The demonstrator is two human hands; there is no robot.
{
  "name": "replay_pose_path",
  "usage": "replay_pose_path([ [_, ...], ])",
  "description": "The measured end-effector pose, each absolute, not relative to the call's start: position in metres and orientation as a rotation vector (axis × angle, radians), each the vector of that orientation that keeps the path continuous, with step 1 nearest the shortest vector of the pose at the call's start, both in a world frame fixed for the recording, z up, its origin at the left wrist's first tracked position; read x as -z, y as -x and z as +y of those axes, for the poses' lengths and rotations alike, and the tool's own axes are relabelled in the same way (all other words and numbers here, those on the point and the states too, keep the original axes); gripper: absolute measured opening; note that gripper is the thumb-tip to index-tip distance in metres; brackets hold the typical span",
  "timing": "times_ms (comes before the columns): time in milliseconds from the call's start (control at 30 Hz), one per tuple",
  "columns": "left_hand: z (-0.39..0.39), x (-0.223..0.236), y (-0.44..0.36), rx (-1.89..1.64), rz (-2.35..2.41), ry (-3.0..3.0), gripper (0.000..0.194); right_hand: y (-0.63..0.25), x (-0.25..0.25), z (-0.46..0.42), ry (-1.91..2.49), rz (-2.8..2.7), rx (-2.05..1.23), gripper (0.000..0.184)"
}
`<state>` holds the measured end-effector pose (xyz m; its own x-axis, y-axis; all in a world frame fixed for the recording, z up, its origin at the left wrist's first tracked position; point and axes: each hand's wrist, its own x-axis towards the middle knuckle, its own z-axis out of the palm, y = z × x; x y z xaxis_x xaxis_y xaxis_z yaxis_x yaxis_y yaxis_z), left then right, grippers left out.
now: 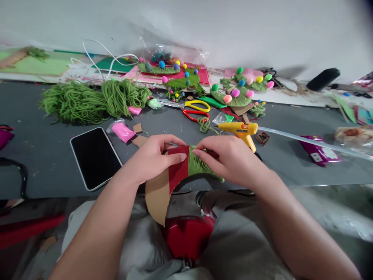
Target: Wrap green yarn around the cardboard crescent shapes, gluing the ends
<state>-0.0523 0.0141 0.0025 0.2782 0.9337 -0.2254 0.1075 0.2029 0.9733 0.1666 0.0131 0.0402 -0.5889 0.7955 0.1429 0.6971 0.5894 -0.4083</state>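
A curved cardboard piece [157, 196] lies across the table's front edge, its lower end bare and brown. Red covering [178, 173] spans its middle, and green yarn [198, 163] is wound tightly round the right part. My left hand [160, 155] grips the red section, thumb on top and fingers behind. Beside it, my right hand [227, 155] is pinched at the yarn's edge, thumb and forefinger together; it seems to hold the yarn, though the strand is partly hidden. Behind my right hand lies a yellow hot glue gun [239, 128] with a long clear glue stick.
Green yarn skeins [75, 103] lie at the back left, near a tablet [96, 157]. Scissors [196, 105] with yellow and red handles rest mid-table. Yarn-wrapped pieces with coloured pompoms [233, 97] line the back. A purple packet [320, 151] sits at right.
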Motion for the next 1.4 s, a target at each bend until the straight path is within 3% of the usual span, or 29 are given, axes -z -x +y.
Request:
replay_pose_path([
  [267, 0.016, -0.004, 0.054, -1.193, 1.228, -1.060, 0.035, -0.146, -0.042, -0.019, 1.470, -2.617, -0.448, 0.021],
  [600, 0.017, -0.004, 0.058, -1.505, 1.253, -1.014, 0.028, -0.142, -0.026, -0.012, 1.499, -2.467, -0.761, 0.020],
  [1033, 0.018, -0.005, 0.060, -1.563, 1.256, -0.978, 0.024, -0.144, -0.033, -0.006, 1.375, -2.281, -0.991, 0.021],
  [1400, 0.019, -0.006, 0.059, -1.570, 1.215, -0.925, 0.022, -0.144, -0.028, -0.006, 1.383, -2.286, -1.000, 0.021],
])
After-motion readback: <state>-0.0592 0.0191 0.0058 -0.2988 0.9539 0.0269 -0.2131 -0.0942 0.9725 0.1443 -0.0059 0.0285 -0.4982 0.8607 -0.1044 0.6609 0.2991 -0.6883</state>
